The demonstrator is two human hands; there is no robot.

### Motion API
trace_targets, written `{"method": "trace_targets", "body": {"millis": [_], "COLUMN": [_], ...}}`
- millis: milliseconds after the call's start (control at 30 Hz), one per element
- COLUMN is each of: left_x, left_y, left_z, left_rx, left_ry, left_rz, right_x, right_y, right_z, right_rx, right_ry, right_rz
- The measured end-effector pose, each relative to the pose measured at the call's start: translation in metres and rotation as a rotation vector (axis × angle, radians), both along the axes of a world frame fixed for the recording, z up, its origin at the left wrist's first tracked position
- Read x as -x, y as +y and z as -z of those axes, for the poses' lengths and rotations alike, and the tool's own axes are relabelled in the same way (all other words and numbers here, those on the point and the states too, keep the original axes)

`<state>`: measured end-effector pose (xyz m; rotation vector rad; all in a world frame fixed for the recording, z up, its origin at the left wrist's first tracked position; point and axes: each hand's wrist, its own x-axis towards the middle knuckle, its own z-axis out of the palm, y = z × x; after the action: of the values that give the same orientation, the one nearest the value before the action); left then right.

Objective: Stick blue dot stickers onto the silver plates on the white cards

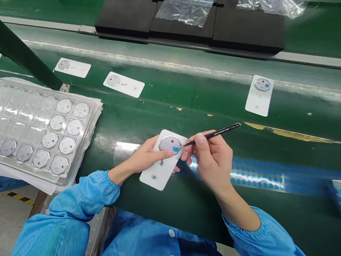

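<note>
My left hand (149, 154) grips a white rounded card (166, 174) tilted above the green work surface. Its thumb lies across the card's face, beside a grey octagonal plate (167, 142) fixed near the top. A small blue sticker (176, 148) shows on that plate. In my right hand (210, 152) is a pair of black tweezers (218, 133), held like a pen, with the tip touching or very close to the blue sticker. Beneath the right hand lies a clear sheet of blue stickers (258, 176). Part of the card's back and some left fingers are hidden.
A clear plastic tray (83, 157) at left holds several octagonal plates. More white cards (125, 90) lie along the belt, one card (258, 102) at right bearing a blue dot. Black foam blocks (127, 12) and plastic bags (186, 7) sit behind. A green post (17, 46) slants at upper left.
</note>
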<state>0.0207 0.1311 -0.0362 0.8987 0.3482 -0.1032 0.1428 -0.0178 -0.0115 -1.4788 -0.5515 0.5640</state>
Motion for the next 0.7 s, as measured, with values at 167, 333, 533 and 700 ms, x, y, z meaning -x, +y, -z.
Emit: {"method": "trace_targets", "body": {"millis": [167,333,533,700], "left_x": [-0.0016,-0.0023,-0.0024,-0.0024], "left_y": [-0.0030,-0.0042,-0.0040,-0.0047], "left_z": [-0.0017,-0.0031,-0.0031,-0.0029], "left_rx": [-0.020,-0.016,-0.030,-0.036], "left_ry": [-0.013,-0.008,-0.012,-0.016], "left_rz": [-0.049,-0.058,-0.060,-0.070], "right_x": [0.0011,0.0002,0.0002,0.0003], "right_y": [0.0049,0.0053,0.0051,0.0057], "right_z": [0.0023,0.0043,0.0034,0.0030], "right_rx": [0.023,0.005,0.007,0.002], "right_ry": [-0.047,-0.039,-0.036,-0.036], "right_rz": [0.027,0.018,0.029,0.025]}}
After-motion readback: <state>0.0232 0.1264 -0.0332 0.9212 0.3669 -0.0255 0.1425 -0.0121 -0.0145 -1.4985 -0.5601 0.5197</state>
